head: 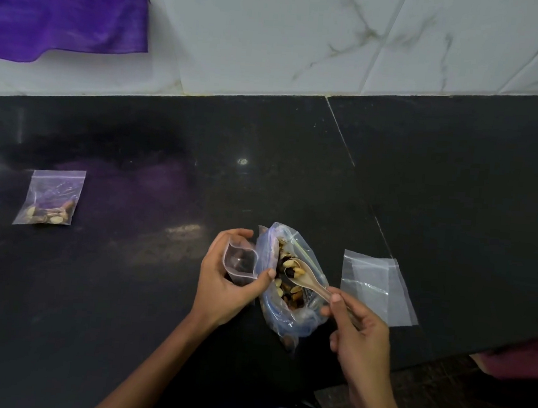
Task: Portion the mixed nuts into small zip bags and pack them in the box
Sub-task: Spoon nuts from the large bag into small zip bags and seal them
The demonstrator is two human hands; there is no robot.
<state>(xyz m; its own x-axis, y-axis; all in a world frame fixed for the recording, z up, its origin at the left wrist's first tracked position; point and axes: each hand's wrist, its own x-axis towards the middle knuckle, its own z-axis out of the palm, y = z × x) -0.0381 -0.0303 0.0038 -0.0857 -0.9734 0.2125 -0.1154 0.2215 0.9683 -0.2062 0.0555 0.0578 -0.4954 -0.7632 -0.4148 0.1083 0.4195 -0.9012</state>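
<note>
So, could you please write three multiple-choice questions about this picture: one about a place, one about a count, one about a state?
1. Where does the filled small zip bag lie?
A. far left on the counter
B. in a box
C. beside the right hand

2. How many small bags already hold nuts?
A. one
B. three
C. none

3. What is in the spoon?
A. nothing
B. nuts
C. water

Answers:
1 A: it lies far left on the black counter, apart from both hands.
2 A: only that bag has nuts; the bag in the left hand and the flat bag are empty.
3 B: the right hand holds the loaded spoon over the large nut bag.
</note>
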